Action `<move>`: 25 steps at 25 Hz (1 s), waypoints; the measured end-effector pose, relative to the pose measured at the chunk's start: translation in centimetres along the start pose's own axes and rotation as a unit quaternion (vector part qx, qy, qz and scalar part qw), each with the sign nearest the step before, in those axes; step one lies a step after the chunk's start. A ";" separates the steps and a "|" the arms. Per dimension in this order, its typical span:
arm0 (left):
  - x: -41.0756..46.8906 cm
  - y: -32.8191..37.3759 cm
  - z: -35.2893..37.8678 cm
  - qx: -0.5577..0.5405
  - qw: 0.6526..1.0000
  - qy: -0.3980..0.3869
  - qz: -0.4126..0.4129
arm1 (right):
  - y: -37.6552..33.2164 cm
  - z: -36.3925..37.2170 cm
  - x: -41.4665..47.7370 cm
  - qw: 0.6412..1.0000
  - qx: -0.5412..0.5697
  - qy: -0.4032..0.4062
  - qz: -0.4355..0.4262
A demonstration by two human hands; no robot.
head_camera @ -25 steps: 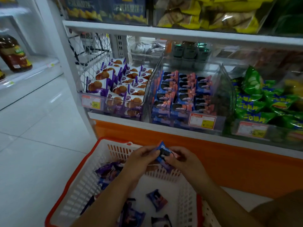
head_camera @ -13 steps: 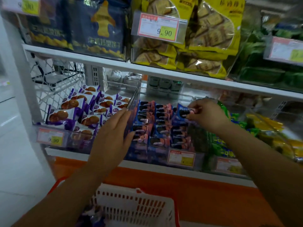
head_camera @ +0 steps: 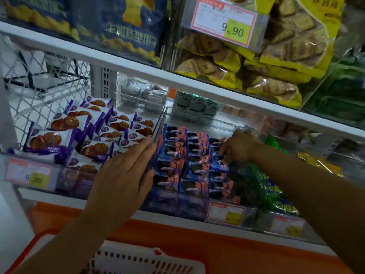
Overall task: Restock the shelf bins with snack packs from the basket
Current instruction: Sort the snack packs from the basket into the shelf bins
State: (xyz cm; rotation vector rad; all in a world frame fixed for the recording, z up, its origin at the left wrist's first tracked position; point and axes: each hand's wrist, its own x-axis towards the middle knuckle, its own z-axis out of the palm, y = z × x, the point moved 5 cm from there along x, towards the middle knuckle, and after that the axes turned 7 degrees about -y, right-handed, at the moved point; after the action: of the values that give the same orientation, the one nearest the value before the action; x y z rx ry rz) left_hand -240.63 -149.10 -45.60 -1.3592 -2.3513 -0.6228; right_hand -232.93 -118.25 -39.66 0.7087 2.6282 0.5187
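The clear middle bin [head_camera: 227, 213] on the lower shelf holds rows of blue-and-pink snack packs [head_camera: 194, 161]. My right hand [head_camera: 240, 146] reaches into the bin's right row, its fingers curled down onto a blue pack [head_camera: 217, 158] there. With fingers straight, my left hand [head_camera: 126, 171] lies flat against the bin's left wall [head_camera: 159, 125]. Only the white rim of the red basket [head_camera: 146, 260] shows at the bottom edge; its contents are hidden.
A bin of purple cookie packs [head_camera: 59, 139] stands to the left, green packs [head_camera: 276, 192] to the right. The upper shelf [head_camera: 138, 65] overhangs with dark blue and yellow biscuit bags [head_camera: 276, 46]. Price tags [head_camera: 226, 213] line the front edge above an orange base.
Both hands rose from the basket to the shelf. My right hand carried the blue pack down into the bin's right row. The left hand settled against the bin wall.
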 end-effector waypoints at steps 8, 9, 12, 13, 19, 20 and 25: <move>-1.5 0.8 -0.9 -0.022 1.000 0.011 0.003 | -1.9 -2.1 -4.9 0.990 0.042 0.130 -0.019; -2.6 1.4 -1.4 -0.033 0.999 0.024 0.003 | -2.9 -2.5 -7.1 0.969 0.115 0.213 -0.047; -7.2 2.9 -0.8 -0.076 0.997 0.018 0.026 | -8.6 -1.9 -15.3 0.841 0.359 0.358 -0.189; -9.2 3.3 0.4 -0.078 0.996 -0.025 0.041 | -11.3 -0.2 -16.9 0.824 0.405 0.324 -0.230; -26.9 -0.2 10.7 -0.128 0.818 -0.548 -0.124 | -29.6 25.2 -18.9 0.855 0.228 -0.353 -0.305; -28.4 -0.6 11.1 -0.125 0.791 -0.584 -0.134 | -31.1 29.3 -18.5 0.855 0.225 -0.371 -0.284; -30.3 -2.0 11.6 -0.117 0.767 -0.607 -0.173 | -34.4 36.0 -15.1 0.846 0.426 -0.317 -0.042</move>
State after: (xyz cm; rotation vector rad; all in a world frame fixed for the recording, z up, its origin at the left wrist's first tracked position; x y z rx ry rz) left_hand -228.90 -165.61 -71.02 -1.7551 -3.7104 -0.0211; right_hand -218.81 -145.07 -81.97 0.8045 2.1203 -0.8520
